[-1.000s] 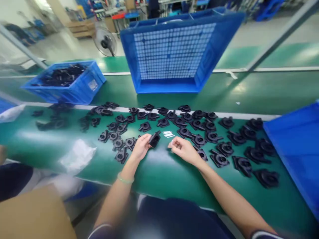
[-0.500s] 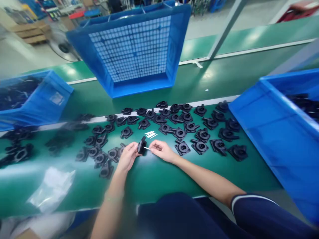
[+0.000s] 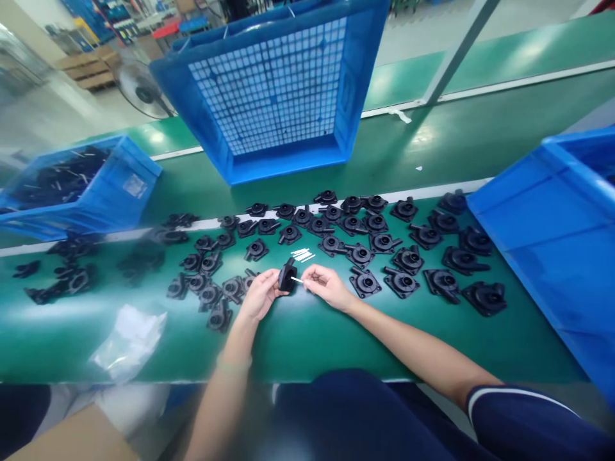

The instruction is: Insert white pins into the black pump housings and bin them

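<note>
My left hand point(image 3: 262, 294) is closed on a black plastic housing point(image 3: 287, 278), tilted up on edge with its opening turned to the right. Between the fingertips of my right hand point(image 3: 329, 286) is a thin white pin point(image 3: 296, 280), its free end at the housing's opening. How deep the pin sits, if at all, I cannot tell. Just beyond the hands, a small group of white pins point(image 3: 302, 255) lies on the green tabletop point(image 3: 307, 346). Several similar black housings point(image 3: 360, 255) lie flat around it on both sides.
An empty-looking blue crate point(image 3: 288, 168) stands tilted at the back. Another blue crate point(image 3: 538, 237) is at the right, and a blue bin point(image 3: 110, 198) of black parts at the left. A clear plastic bag point(image 3: 129, 342) lies at front left, near more black parts point(image 3: 77, 278).
The whole view has shifted, so the scene sits further right. The housing in my left hand has turned so its opening shows more. Both hands keep their grips.
</note>
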`<state>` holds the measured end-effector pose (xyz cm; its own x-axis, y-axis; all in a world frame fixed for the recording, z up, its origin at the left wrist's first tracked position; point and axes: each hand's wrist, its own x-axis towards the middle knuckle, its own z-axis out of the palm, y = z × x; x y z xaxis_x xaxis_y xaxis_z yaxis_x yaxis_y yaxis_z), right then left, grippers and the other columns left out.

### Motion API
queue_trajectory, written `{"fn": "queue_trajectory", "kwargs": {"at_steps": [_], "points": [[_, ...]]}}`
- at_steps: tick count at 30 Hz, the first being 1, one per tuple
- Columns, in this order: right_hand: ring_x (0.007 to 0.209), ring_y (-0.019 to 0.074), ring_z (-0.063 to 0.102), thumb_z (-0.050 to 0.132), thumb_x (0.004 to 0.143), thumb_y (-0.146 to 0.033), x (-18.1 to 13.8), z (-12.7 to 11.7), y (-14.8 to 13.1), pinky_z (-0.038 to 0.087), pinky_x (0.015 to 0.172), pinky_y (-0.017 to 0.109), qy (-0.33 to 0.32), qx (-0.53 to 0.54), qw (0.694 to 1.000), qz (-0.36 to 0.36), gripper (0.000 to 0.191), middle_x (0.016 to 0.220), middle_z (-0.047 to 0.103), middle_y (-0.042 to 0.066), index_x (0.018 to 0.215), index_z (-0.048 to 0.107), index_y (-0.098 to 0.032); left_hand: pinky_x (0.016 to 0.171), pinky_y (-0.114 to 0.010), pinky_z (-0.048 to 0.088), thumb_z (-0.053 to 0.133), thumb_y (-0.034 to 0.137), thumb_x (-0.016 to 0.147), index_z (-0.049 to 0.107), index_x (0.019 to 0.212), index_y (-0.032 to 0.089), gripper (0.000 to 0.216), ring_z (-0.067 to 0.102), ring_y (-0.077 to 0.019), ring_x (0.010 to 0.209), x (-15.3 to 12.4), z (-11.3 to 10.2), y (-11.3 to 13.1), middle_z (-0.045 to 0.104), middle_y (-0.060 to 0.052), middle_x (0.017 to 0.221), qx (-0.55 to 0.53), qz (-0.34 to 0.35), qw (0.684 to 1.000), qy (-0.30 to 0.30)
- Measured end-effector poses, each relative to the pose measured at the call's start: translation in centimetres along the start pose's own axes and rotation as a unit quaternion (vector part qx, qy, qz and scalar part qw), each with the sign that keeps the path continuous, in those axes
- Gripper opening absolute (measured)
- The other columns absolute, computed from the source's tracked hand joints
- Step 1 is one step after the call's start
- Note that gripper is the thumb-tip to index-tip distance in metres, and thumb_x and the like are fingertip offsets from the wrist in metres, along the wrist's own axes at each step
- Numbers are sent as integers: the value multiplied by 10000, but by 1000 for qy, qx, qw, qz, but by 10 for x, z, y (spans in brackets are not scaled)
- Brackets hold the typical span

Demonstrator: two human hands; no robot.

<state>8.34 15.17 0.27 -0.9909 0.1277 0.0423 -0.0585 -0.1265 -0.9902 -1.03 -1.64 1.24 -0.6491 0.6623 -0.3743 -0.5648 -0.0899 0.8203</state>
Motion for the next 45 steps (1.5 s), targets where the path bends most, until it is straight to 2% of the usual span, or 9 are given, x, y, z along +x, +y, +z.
{"fn": "queue_trajectory", "kwargs": {"at_steps": [13,19,22,28,37,42,45], "points": [[594,110,460,587,789,-416,0,3,3,368,567,240,0,-42,999,14,251,677,518,-7,796,545,-168,636,-231,511,639,356,771,578,806,118,249,543,-86,631,-2,0,-1,550,2,684,20,14,1000,-13],[591,115,450,578,799,-419,-1,2,3,349,558,244,0,-59,998,19,254,664,510,-5,775,547,-168,599,-166,455,659,373,750,574,779,125,264,506,-68,640,-1,4,1,530,10,706,111,65,991,30],[579,112,445,586,804,-430,-2,-1,5,348,551,242,-8,-45,998,35,265,654,515,-7,770,535,-172,580,-166,448,661,410,737,573,767,120,305,501,-69,619,0,6,1,523,11,680,134,84,987,33],[567,112,448,581,822,-452,3,-13,23,346,540,235,-15,1,998,63,274,666,520,-13,838,522,-185,566,-190,469,702,414,691,566,766,109,343,534,-80,587,2,6,-1,535,0,672,74,80,994,9],[566,122,388,530,821,-550,2,-23,41,302,540,239,-46,21,999,19,381,612,436,-23,714,493,-186,539,-230,497,762,404,616,552,736,97,391,557,-96,520,-4,15,2,556,-10,628,-56,29,998,-25],[567,124,389,519,819,-561,4,-24,45,302,543,237,-47,-6,999,-7,408,608,430,-17,670,479,-183,517,-201,472,758,403,625,568,743,93,382,573,-99,544,-3,15,0,591,-30,663,-24,63,998,3],[547,126,379,507,813,-578,6,-24,44,302,526,236,-52,-11,998,-21,429,589,426,-14,644,473,-185,504,-189,456,764,408,611,575,738,92,389,575,-97,540,-1,15,-2,601,-33,665,-21,60,998,7]]}}
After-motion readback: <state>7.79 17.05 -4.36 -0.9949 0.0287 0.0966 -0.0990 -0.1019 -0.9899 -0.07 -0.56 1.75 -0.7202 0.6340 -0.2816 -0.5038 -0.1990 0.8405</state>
